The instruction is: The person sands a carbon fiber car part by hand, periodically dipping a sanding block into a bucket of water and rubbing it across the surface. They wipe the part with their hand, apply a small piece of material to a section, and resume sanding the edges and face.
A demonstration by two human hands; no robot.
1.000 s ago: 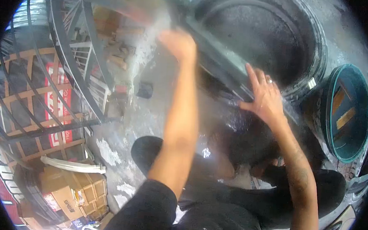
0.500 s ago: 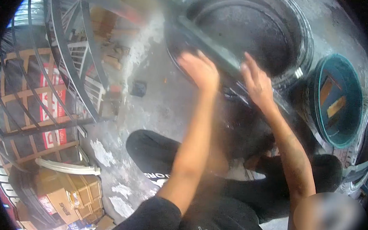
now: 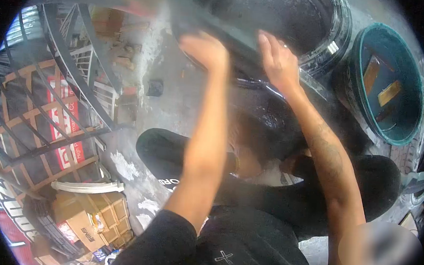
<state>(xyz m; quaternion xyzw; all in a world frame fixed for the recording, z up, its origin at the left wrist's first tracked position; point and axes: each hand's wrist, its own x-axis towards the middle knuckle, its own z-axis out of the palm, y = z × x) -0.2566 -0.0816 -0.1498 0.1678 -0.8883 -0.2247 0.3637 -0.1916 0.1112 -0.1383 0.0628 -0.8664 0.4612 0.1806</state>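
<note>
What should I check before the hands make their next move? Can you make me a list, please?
1. Right hand at the long dark piece: ok, by its edge.
2. Left hand gripping well: cannot tell, it's blurred.
3. Hands covered: not ok, both bare.
4. Ring off: not ok, it's on the right hand.
5. Teal bucket apart from both hands: ok, it's off to the right.

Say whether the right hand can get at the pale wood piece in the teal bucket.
Probably yes: the right hand would have to leave the dark bar it seems to touch, but the teal bucket is open and nothing covers the pale wood piece.
</note>
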